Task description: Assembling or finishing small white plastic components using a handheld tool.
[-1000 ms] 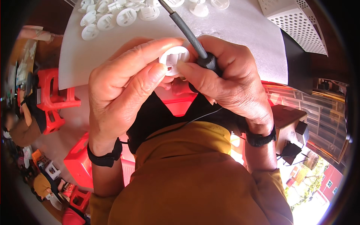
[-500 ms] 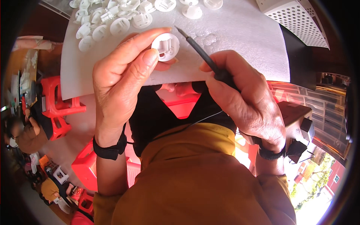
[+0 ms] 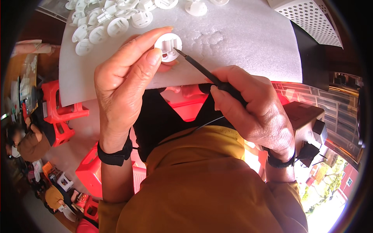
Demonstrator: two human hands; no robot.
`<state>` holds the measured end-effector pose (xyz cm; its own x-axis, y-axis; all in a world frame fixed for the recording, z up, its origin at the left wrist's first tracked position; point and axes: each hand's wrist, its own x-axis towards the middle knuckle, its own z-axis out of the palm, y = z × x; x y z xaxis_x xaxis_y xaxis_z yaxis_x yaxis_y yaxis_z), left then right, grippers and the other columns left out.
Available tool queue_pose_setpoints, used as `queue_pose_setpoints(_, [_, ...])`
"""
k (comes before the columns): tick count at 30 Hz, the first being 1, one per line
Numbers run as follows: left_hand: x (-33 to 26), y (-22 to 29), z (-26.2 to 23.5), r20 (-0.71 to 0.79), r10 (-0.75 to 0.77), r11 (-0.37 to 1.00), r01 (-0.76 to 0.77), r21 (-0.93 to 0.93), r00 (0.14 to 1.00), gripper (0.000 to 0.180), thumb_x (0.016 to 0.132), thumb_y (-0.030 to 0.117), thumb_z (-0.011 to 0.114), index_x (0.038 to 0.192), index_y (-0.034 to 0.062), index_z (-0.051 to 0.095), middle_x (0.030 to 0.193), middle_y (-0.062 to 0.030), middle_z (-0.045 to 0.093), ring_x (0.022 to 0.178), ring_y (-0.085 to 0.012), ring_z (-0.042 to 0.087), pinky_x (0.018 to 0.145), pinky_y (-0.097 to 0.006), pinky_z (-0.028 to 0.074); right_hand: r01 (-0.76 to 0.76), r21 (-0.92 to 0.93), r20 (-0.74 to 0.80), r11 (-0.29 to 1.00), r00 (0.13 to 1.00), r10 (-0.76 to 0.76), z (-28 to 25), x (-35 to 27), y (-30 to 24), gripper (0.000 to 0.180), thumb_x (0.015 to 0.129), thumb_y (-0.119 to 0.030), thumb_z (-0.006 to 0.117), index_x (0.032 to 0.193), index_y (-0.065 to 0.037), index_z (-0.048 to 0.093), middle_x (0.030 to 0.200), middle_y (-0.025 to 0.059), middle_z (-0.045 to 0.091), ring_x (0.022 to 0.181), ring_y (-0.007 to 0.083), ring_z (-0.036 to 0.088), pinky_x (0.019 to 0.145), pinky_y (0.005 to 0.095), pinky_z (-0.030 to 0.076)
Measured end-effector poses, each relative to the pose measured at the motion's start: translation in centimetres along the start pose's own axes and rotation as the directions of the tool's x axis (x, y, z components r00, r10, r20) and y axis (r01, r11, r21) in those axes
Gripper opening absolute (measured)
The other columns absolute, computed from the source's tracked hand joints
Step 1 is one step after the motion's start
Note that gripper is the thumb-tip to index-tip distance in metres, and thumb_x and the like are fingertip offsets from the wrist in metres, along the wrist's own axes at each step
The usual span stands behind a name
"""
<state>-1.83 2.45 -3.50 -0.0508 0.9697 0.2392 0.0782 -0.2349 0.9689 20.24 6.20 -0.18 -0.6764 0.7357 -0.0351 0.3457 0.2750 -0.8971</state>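
Between the thumb and fingers of my left hand is a round white plastic part, with raised ribs and a small dark opening on its face. My right hand grips a slim black tool with a dark handle and a pointed metal tip, like a screwdriver or a soldering iron. Its tip is at the right side of the raised ribs; whether it touches them I cannot tell. More white plastic parts of the same kind lie in a loose pile at the far left of the table.
White foam sheeting covers the table. A white perforated metal box stands at the far right. Red plastic stools are on the floor at left, with other people beyond. A cardboard box sits at my right.
My right hand has brought the tool's tip down and left, from above the white part onto its face. My left hand has shifted slightly left with the part.
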Motion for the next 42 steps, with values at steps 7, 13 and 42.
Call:
queue_pose_setpoints(7, [0.0, 0.2, 0.1, -0.023, -0.026, 0.999, 0.026, -0.02, 0.999, 0.031, 0.096, 0.006, 0.049, 0.121, -0.0095, 0.055, 0.12, -0.0169, 0.06, 0.105, -0.0189, 0.06, 0.087, -0.03, 0.05, -0.034, 0.038, 0.006, 0.999, 0.999, 0.033, -0.1, -0.3, -0.2, 0.015, 0.09, -0.005, 0.056, 0.102, 0.002, 0.059, 0.07, 0.003, 0.058, 0.062, 0.0073, 0.051, 0.057, 0.0232, 0.041])
queue_pose_setpoints(13, [-0.1, 0.2, 0.1, -0.021, -0.007, 1.0, 0.007, -0.002, 1.0, 0.031, 0.096, 0.006, 0.048, 0.121, -0.0094, 0.055, 0.12, -0.0164, 0.06, 0.103, -0.0185, 0.06, 0.084, -0.029, 0.051, -0.045, 0.036, 0.034, 0.998, 0.998, 0.044, 0.1, -0.1, 0.0, 0.017, 0.091, -0.007, 0.056, 0.105, 0.002, 0.059, 0.071, 0.0025, 0.058, 0.063, 0.0068, 0.051, 0.057, 0.0226, 0.041])
queue_pose_setpoints(42, [-0.3, 0.2, -0.1, -0.041, -0.067, 0.996, 0.069, 0.05, 0.997, 0.03, 0.095, 0.005, 0.048, 0.121, -0.0084, 0.057, 0.114, -0.0075, 0.061, 0.103, -0.0108, 0.055, 0.093, -0.023, 0.04, -0.227, 0.19, 0.183, 0.955, 0.964, 0.193, 1.0, 1.3, -1.3, 0.021, 0.096, -0.016, 0.049, 0.099, 0.001, 0.061, 0.066, -0.0017, 0.054, 0.049, 0.0024, 0.043, 0.044, 0.0188, 0.034])
